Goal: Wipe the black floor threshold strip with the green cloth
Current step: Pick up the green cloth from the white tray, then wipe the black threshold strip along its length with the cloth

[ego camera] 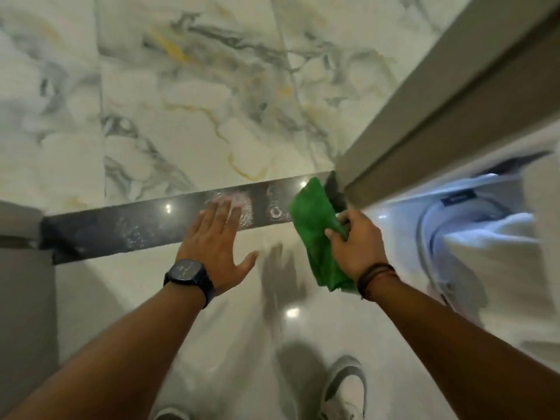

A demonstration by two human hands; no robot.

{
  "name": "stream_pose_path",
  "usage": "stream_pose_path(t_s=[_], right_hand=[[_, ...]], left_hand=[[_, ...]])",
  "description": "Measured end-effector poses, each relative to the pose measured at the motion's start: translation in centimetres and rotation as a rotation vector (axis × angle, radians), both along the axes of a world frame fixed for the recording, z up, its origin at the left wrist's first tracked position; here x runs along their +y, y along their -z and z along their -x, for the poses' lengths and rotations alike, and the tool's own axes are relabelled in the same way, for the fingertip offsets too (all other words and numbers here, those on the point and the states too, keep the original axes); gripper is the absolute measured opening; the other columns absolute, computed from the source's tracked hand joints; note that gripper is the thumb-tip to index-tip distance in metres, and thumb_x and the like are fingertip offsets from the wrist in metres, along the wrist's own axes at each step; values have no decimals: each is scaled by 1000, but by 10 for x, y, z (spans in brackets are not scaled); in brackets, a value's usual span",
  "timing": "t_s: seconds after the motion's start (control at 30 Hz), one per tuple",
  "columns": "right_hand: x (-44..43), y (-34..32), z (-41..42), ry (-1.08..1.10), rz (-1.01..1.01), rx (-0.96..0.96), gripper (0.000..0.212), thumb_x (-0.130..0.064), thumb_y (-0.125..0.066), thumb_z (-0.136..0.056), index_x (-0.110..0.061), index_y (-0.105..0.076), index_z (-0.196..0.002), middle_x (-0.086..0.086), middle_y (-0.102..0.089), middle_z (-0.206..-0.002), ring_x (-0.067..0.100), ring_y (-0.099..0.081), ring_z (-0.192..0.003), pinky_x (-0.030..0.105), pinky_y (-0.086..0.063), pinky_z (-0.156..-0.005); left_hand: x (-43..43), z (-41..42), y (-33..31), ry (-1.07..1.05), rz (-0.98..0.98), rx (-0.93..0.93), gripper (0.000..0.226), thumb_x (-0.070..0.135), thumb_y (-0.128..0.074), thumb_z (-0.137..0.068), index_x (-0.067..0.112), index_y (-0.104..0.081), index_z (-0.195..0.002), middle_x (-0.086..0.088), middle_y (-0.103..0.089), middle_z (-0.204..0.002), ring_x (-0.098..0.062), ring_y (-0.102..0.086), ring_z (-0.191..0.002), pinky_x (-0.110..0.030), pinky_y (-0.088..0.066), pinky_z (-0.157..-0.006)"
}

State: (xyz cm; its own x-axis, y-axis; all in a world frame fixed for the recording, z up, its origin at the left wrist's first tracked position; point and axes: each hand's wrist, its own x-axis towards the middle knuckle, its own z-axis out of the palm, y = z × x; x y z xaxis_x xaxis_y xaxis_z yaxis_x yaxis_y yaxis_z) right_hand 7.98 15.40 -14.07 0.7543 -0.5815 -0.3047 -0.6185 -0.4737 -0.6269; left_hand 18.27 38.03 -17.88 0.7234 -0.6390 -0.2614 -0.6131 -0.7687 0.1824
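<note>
A glossy black threshold strip [136, 225] runs across the floor from the left door frame to the right one, with pale smears near its middle. My right hand [357, 241] is shut on a green cloth [315, 225], whose upper end lies over the strip's right end by the door edge. My left hand [216, 237] is open with fingers spread, fingertips over the strip's middle; I cannot tell if it touches the floor. A dark watch sits on my left wrist.
Veined marble floor tiles [194, 95] lie beyond the strip, plain glossy floor on my side. A grey door edge [439, 116] slants in at the upper right. A white appliance with a round opening [472, 225] stands at right. My shoe [345, 389] is at the bottom.
</note>
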Motion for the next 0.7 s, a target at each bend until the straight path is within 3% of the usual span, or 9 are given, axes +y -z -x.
stream_pose_path(t_s=[0.2,0.3,0.4,0.5,0.6,0.7], right_hand=[[5,163,-56,32,-149,-73,19,-12,-69,-83,-12,-50,-81,0,-55,-75,15,-51,-67,15,-40,-56],[-9,225,-73,138,102,-92,20,-15,-65,-85,-5,-53,-98,16,-58,-96,33,-55,-89,34,-45,-74],[-12,263,-84,53,412,-108,55,-29,-61,-86,-3,-42,-131,25,-48,-130,42,-45,-118,50,-40,-95],[-14,286,-90,-241,601,12,60,-43,-39,-94,-15,-26,-146,19,-27,-152,37,-23,-139,54,-26,-111],[-17,292,-88,-418,691,129,59,-49,-17,-95,-27,-8,-149,10,-8,-158,33,-5,-144,54,-7,-115],[-15,291,-83,-499,670,172,60,-53,-12,-94,-31,-3,-149,7,-7,-158,29,-2,-145,55,-11,-115]], left_hand=[[61,-14,156,-255,-68,22,98,73,-19,-78,16,6,-154,-6,9,-163,-26,10,-149,-40,3,-119],[79,-21,212,-393,-63,-24,96,76,-15,-79,20,15,-152,-2,21,-159,-24,18,-147,-41,6,-120],[92,-30,247,-513,-80,-93,96,79,-7,-79,20,12,-152,-3,13,-161,-26,11,-148,-43,3,-120],[90,-37,262,-624,-55,-139,96,78,-10,-82,14,-4,-154,-12,-5,-163,-32,-4,-148,-48,-5,-119],[88,-37,266,-664,-17,-153,94,75,-16,-85,12,-6,-154,-14,-10,-162,-33,-9,-147,-49,-7,-118],[90,-35,265,-654,-15,-159,93,73,-15,-85,11,-6,-154,-15,-10,-162,-34,-8,-148,-49,-6,-119]])
